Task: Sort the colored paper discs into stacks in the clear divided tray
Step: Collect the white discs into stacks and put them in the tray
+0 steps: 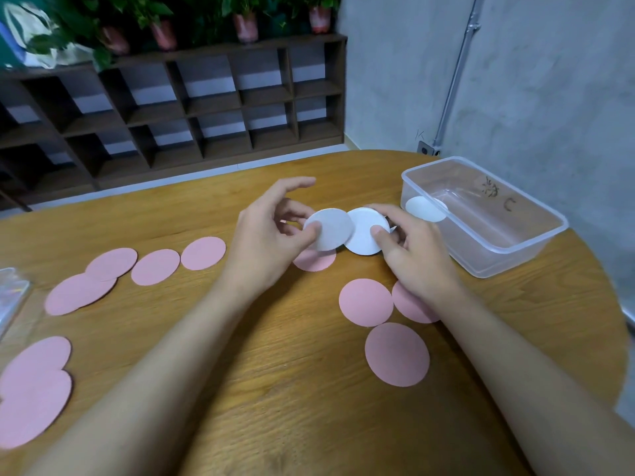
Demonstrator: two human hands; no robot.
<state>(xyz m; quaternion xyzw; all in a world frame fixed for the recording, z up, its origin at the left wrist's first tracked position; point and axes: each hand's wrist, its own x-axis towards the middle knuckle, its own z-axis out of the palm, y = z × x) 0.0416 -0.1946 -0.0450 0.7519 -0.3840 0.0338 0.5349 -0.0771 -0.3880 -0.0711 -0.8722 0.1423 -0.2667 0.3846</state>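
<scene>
While the white discs are handled, both hands work just above the table [275,338], between the scattered pink discs [366,302] and the clear tray [488,250].

**Placement and grip**
- The left hand [271,235] pinches one white disc [335,230] at its left edge, with the thumb on the upper face and fingers behind.
- The right hand [409,249] pinches a second white disc [362,235], with the thumb pressed on its face near the right edge.
- The first disc overlaps the edge of the second. Holding by the rims probably serves to square the discs into one stack before transfer.
- It cannot be told whether the right hand holds a single disc or several.
- The tray stands on the table just beside the right hand, so the carry to it is short.
- One disc in the tray [424,208] lies at the near-left end. No divider can be made out.
- The pink discs lie flat on the table. A partly overlapping group lies to the left, three lie under the right forearm, and one is half hidden beneath the held discs.
- By judgement, white is sorted first and pink is not yet begun.

**Hand pose**
- Both forearms enter from the lower corners and converge at the centre.
- The palms turn toward each other.
- The left index finger is raised and loosely curved, clear of the paper.
- The right fingers curl under their disc.
</scene>
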